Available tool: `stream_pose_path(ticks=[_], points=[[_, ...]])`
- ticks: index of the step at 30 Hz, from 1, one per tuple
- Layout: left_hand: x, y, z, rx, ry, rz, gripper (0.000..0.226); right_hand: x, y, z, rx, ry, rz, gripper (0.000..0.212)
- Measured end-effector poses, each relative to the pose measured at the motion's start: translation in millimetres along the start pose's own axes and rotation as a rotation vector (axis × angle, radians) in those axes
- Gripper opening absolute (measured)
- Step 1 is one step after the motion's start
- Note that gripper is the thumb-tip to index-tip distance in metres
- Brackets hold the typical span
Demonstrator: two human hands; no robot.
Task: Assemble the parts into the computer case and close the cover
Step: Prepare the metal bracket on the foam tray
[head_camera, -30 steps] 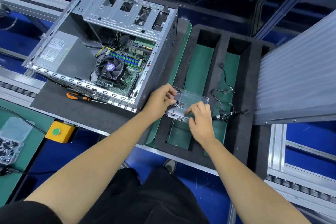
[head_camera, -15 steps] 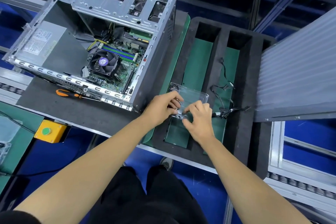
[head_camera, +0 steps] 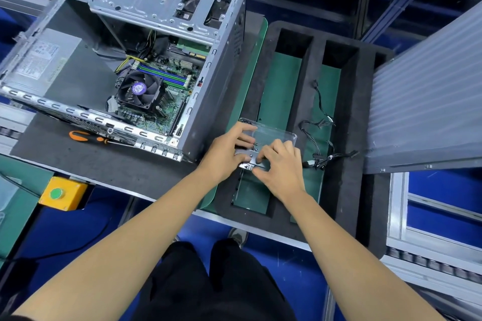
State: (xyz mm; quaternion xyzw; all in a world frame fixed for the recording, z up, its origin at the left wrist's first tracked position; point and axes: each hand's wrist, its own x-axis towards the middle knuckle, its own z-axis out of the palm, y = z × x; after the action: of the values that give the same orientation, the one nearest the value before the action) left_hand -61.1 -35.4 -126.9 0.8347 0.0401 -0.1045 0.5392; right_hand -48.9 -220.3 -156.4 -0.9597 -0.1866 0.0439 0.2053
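Early in the build: parts not yet in the computer case (head_camera: 125, 60)

Left hand (head_camera: 224, 150) and right hand (head_camera: 280, 167) both grip a clear-covered metal part (head_camera: 273, 135) over the foam tray (head_camera: 300, 65); cables (head_camera: 320, 138) and side cover (head_camera: 427, 96) remain outside.

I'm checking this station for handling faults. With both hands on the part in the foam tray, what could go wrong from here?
1. The left hand and right hand pinch a metal part in clear packaging by its near edge only; it could slip as it lifts.
2. The loose cables lie just beside it in the next slot and might snag.
3. The screwdriver lies against the open case, where it might get knocked.
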Motion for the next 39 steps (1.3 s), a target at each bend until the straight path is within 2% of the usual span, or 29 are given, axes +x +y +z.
stream_pose_path(ticks=[5,11,17,21,23,26,29,33,35,39], points=[[0.9,-1.3,-2.2,0.028,0.061,0.033,0.066,4.3,-0.3,-2.8,-0.096,0.059,-0.123,0.017],[0.1,-2.6,-4.2,-0.011,0.118,0.013,0.048,13.9,-0.9,-3.6,-0.311,0.064,-0.301,0.015],[-9.0,-1.5,-0.1,0.018,0.188,0.04,0.028,12.9,-3.7,-6.5,-0.392,0.044,-0.286,0.016],[-13.4,1.6,7.8,-0.143,0.264,-0.032,0.004,15.1,-8.1,-15.4,-0.258,0.129,-0.119,0.013],[-13.4,6.0,14.3,-0.316,0.277,-0.15,0.011,17.9,-14.1,-21.4,-0.127,0.219,-0.04,0.012],[-7.3,17.4,24.7,-0.645,0.277,-0.347,0.035,24.2,-31.4,-29.8,0.043,0.343,-0.076,0.01],[1.5,29.7,29.6,-1.023,0.274,-0.541,0.044,29.8,-40.6,-30.1,0.125,0.315,-0.158,0.009],[0.6,25.1,27.0,-1.03,0.299,-0.557,0.037,40.2,-33.0,-22.4,0.311,0.295,-0.009,0.01],[-1.7,19.6,23.5,-0.972,0.31,-0.528,0.032,50.3,-26.2,-15.8,0.206,0.296,0.069,0.013],[-1.1,11.9,16.3,-0.867,0.358,-0.49,0.025,71.5,-14.5,-1.5,-0.066,0.182,0.018,0.017]])
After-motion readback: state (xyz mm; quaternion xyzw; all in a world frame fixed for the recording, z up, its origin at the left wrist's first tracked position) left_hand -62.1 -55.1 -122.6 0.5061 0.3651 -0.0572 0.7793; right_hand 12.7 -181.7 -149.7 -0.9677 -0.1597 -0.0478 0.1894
